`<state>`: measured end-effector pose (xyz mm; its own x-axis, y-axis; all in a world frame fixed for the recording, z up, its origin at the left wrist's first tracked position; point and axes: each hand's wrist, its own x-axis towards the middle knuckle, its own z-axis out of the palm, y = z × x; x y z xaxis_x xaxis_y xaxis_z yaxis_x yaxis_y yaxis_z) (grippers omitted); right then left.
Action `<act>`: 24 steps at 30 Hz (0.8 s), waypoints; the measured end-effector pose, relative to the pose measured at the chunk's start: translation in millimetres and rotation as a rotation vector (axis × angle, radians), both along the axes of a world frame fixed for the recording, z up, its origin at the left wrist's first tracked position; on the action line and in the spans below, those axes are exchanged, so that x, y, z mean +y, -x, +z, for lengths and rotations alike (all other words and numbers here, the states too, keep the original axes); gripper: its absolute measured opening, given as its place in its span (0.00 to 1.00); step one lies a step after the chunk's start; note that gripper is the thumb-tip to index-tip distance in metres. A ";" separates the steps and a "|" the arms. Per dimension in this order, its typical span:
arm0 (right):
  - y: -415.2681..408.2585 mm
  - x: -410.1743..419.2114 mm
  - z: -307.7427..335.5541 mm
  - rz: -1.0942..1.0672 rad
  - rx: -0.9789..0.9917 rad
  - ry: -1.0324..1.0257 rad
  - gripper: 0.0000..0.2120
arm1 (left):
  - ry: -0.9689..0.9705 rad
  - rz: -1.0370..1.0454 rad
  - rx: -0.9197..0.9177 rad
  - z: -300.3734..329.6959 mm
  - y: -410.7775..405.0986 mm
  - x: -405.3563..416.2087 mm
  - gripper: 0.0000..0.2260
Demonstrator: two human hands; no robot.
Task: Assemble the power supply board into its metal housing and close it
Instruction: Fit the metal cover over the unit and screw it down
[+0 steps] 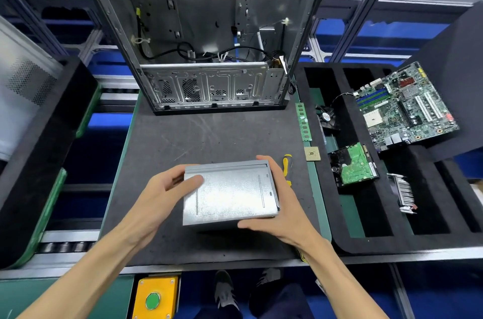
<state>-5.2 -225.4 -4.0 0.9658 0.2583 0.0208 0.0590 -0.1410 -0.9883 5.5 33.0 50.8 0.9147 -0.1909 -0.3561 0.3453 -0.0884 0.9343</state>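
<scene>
Closing step: left hand and right hand both grip the grey galvanised sheet-metal housing box, lid on; next probably seat and fasten it.

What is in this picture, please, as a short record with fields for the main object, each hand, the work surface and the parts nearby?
main object: closed metal housing, lid side up, over the mat
left hand: left hand grips the housing's left side, thumb on top
right hand: right hand grips its right side, fingers over the far edge
work surface: dark mat
behind: open computer case, standing upright
right of the housing: yellow-handled tool, CPU chip, RAM stick
foam tray: motherboard, small fan, hard drive, heatsink
</scene>
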 end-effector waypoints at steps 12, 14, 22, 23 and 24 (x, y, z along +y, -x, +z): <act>0.5 1.4 -1.7 0.023 0.019 -0.002 0.56 | 0.038 0.124 0.008 12.5 -0.6 -8.7 0.08; 0.6 1.7 -1.5 0.028 0.018 0.000 0.57 | 0.036 0.136 -0.009 11.7 0.9 -10.1 0.08; 1.4 -0.9 -0.1 0.033 0.012 0.010 0.56 | -0.231 -0.150 -0.077 26.6 -25.9 5.3 0.05; 0.6 -1.4 0.3 0.033 0.010 0.013 0.55 | -0.317 -0.250 -0.094 31.2 -34.7 6.4 0.06; -0.1 -2.0 0.3 0.032 0.007 0.018 0.54 | -0.395 -0.360 -0.098 35.8 -42.7 3.8 0.09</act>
<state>-5.2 -227.3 -3.7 0.9572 0.2893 0.0087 0.0565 -0.1571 -0.9860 48.3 36.8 86.7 0.8487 -0.3673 -0.3806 0.1411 -0.5363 0.8322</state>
